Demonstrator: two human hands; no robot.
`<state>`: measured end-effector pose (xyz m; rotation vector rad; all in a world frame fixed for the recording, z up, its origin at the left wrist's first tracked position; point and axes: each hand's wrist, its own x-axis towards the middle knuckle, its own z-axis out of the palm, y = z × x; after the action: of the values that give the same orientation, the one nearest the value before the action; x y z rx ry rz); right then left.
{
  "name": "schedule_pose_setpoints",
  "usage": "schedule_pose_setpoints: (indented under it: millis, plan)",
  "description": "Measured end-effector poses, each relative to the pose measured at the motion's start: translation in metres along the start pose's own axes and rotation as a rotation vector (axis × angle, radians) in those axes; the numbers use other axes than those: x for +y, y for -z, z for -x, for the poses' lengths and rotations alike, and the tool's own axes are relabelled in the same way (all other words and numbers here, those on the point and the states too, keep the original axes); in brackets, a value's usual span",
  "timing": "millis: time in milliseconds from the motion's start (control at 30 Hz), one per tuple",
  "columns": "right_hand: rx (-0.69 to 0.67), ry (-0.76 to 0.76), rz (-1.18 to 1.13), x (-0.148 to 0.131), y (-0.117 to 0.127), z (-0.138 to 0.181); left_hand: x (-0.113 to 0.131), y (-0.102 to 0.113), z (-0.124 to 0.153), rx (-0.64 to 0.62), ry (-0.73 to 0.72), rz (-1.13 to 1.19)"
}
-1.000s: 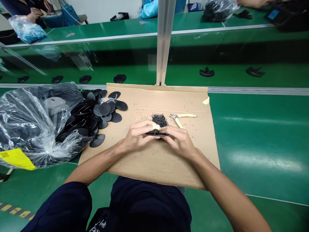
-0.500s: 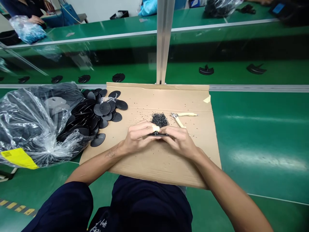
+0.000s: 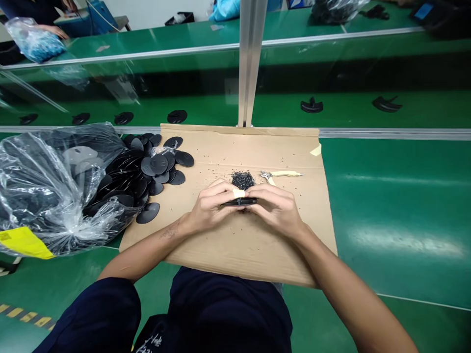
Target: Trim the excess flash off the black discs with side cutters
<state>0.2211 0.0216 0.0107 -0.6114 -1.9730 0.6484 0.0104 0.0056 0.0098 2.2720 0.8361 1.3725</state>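
My left hand (image 3: 210, 208) and my right hand (image 3: 274, 208) meet over the middle of a cardboard sheet (image 3: 235, 245), both closed on one flat black plastic disc (image 3: 239, 201) held edge-on between them. One left finger wears a pale tape wrap. Just beyond the hands lies a small heap of black plastic bits (image 3: 242, 179). Cream-handled cutters (image 3: 279, 174) lie on the cardboard to the right of the heap, untouched.
A clear plastic bag (image 3: 47, 191) at the left spills several black discs (image 3: 154, 166) onto the cardboard. A metal post (image 3: 250, 63) rises behind the sheet. More black parts (image 3: 312, 106) ride the green belt beyond. Another person's hand (image 3: 55, 30) is far back left.
My hands have stayed together on the disc, shifting only slightly; the view has tilted a little.
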Motion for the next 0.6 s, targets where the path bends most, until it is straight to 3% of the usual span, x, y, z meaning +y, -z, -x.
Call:
schedule_pose_setpoints:
  millis: [433, 600]
  plan:
    - [0.033, 0.222, 0.252, -0.0030, 0.0010, 0.0004, 0.0039, 0.0029, -0.0035, 0.025, 0.028, -0.018]
    - [0.020, 0.145, 0.175, -0.0058, 0.0019, 0.0021, 0.0019, 0.0018, -0.0031, 0.004, 0.071, -0.005]
